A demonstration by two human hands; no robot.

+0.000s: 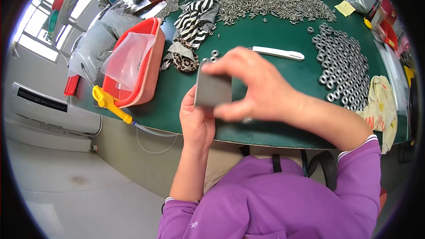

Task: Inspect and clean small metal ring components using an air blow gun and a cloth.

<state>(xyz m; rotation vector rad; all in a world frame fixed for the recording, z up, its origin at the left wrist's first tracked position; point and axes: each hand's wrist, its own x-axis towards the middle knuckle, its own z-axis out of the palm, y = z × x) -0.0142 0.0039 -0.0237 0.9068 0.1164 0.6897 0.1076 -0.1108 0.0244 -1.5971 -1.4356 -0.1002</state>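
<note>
A flat grey rectangular block is held up over the near part of the green table. My left hand grips it from below and behind, and most of those fingers are hidden by it. My right hand, somewhat blurred, spans its right side with thumb low and fingers at the top edge. A few metal rings lie just beyond the block. Past my right hand rests a slim white tool, possibly a folded knife or tweezers.
Many metal rings cover the right side; small metal pins are heaped at the back. A zebra-striped cloth, red basket and yellow air gun are at left. A pale cloth glove hangs over the right edge.
</note>
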